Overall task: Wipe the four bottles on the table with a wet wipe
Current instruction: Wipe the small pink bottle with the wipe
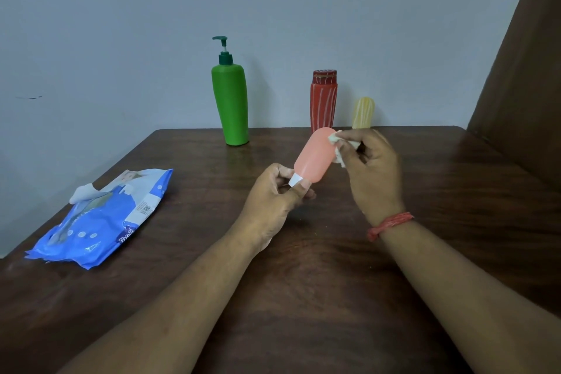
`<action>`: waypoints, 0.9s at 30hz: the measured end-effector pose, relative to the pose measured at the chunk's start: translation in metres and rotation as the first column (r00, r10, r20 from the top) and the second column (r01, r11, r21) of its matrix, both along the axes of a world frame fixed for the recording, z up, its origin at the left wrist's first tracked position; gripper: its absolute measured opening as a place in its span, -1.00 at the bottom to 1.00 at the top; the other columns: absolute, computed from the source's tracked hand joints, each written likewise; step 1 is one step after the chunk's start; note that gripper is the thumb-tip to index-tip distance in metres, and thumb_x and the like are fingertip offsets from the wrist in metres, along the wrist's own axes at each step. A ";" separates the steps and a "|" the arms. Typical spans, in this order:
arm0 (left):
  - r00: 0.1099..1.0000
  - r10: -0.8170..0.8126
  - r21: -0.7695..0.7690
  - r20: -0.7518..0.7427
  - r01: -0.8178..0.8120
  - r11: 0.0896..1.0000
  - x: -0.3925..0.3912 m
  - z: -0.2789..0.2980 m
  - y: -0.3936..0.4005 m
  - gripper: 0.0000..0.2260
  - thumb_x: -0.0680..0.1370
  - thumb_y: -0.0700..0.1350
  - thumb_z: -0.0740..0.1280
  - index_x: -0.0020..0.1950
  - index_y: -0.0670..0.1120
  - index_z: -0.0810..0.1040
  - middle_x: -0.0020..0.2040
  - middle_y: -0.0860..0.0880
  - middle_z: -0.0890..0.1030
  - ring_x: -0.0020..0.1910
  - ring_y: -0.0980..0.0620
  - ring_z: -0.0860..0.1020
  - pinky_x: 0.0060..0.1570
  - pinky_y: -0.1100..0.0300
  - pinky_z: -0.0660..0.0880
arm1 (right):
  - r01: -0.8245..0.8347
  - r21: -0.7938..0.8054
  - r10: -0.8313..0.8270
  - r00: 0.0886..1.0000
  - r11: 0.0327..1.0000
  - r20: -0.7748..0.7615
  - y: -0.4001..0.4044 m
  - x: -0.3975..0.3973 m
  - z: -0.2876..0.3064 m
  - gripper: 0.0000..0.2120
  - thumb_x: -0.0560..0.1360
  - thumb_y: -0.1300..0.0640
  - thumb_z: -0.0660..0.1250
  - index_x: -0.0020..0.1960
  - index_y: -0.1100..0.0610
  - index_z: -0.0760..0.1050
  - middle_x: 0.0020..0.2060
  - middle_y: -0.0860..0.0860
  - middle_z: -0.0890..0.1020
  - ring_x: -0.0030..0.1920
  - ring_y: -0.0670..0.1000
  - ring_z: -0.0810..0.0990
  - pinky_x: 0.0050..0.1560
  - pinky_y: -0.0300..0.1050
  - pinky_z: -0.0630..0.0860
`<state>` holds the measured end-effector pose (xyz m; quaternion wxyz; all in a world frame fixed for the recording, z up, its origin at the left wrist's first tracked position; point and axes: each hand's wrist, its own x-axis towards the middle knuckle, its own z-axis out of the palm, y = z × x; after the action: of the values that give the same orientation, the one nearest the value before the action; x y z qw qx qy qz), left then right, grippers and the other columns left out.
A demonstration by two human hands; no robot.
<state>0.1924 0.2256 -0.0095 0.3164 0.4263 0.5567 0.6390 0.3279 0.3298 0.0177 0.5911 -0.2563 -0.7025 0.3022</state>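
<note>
Both hands grip: left hand pinches pink bottle, right hand clutches wipe

A dark brown wooden table stands against a plain pale grey-blue wall. A brown panel rises at the right edge. Soft, even light.

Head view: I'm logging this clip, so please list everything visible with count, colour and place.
pink bottle: one, salmon pink with white cap, held tilted above the table
wet wipe: one, white, pressed on the pink bottle
green pump bottle: one, green, upright at far edge
red bottle: one, red with pale stripes, upright at far edge
yellow bottle: one, yellow, far edge, partly hidden
wipes pack: one, blue, lying left
table: one, dark brown wood
wrist thread: one, red, right wrist
hands: left hand grips the cap end; right hand holds the wipe
</note>
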 end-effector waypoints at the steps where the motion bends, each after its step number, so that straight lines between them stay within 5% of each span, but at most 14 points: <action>1: 1.000 0.016 -0.003 -0.007 -0.016 1.000 -0.002 -0.001 0.000 -0.88 0.58 -0.16 0.43 0.01 -0.06 0.49 -0.09 0.00 0.72 0.03 -0.10 0.69 0.24 -0.25 0.53 | -0.025 -0.004 0.025 1.000 1.000 -0.005 -0.001 -0.001 -0.002 -0.90 0.54 0.24 0.41 0.03 0.09 0.64 -0.01 -0.08 0.62 0.06 -0.05 0.62 0.03 -0.09 0.63; 10: 0.995 0.054 0.038 0.087 -0.057 0.998 -0.001 -0.002 0.002 -0.84 0.59 -0.12 0.41 0.10 -0.13 0.50 -0.12 0.01 0.73 0.08 -0.18 0.67 0.28 -0.30 0.48 | -0.044 0.008 0.044 0.999 0.999 0.015 -0.007 -0.005 -0.008 -0.85 0.53 0.26 0.42 0.00 0.03 0.62 -0.04 -0.08 0.57 0.03 -0.02 0.61 0.01 -0.11 0.63; 14: 0.963 -0.022 0.111 0.270 -0.008 0.994 0.002 0.003 0.002 -0.84 0.60 -0.22 0.36 0.14 -0.24 0.47 -0.15 -0.09 0.71 -0.08 -0.02 0.69 0.25 -0.16 0.55 | -0.086 0.095 0.074 0.989 0.992 0.125 -0.020 -0.011 -0.012 -0.86 0.51 0.28 0.43 0.00 0.07 0.64 -0.06 -0.05 0.56 -0.01 -0.12 0.58 -0.05 -0.30 0.55; 18: 0.916 -0.078 0.127 0.393 0.030 0.991 0.000 0.004 0.001 -0.94 0.63 -0.23 0.30 0.07 -0.22 0.48 -0.11 -0.14 0.69 -0.13 0.01 0.67 0.11 -0.02 0.61 | -0.122 0.127 0.100 0.980 0.984 0.173 -0.024 -0.015 -0.015 -0.84 0.49 0.31 0.44 -0.01 0.09 0.66 -0.09 -0.03 0.55 -0.05 -0.10 0.59 -0.10 -0.28 0.55; 22: 0.894 -0.085 0.094 0.440 0.048 0.994 0.001 0.006 0.001 -0.94 0.64 -0.30 0.25 0.04 -0.18 0.50 -0.12 -0.10 0.70 -0.09 -0.01 0.64 0.01 0.07 0.61 | -0.154 0.192 0.098 0.958 0.969 0.271 -0.027 -0.015 -0.016 -0.86 0.47 0.31 0.47 0.00 0.14 0.68 -0.13 -0.02 0.50 -0.12 -0.10 0.54 -0.18 -0.33 0.49; 27: 0.932 -0.103 0.030 0.346 0.098 0.995 0.006 0.007 0.000 -0.74 0.70 -0.17 0.15 0.26 -0.26 0.54 0.01 -0.17 0.67 0.05 -0.10 0.60 0.18 -0.09 0.54 | -0.191 0.302 0.090 0.944 0.934 0.318 -0.031 -0.016 -0.015 -0.86 0.46 0.33 0.46 -0.02 0.17 0.68 -0.14 0.01 0.49 -0.13 -0.13 0.50 -0.13 -0.45 0.41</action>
<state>0.1984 0.2258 -0.0024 0.4394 0.3366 0.4657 0.6905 0.3121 0.2991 0.0028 0.4889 -0.1456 -0.8409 0.1805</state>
